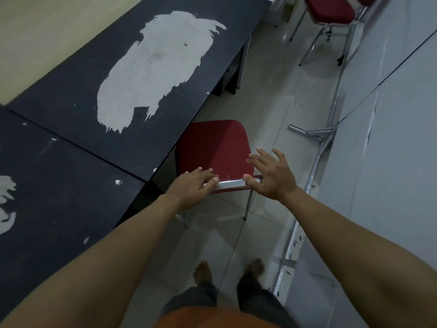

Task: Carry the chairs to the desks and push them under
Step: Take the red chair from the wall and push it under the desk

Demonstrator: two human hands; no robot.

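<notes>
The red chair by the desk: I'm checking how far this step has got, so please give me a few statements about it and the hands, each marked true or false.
1. The red chair is pushed fully under the black desk. False: only its far left edge sits beneath the desktop; most of the seat shows.
2. The left hand rests on the chair's metal top bar. True.
3. The right hand is closed in a fist. False: its fingers are spread open, the thumb touching the bar.
4. A second red chair stands farther off on the floor. True.
5. The person wears shoes. False: the feet are bare.
</notes>
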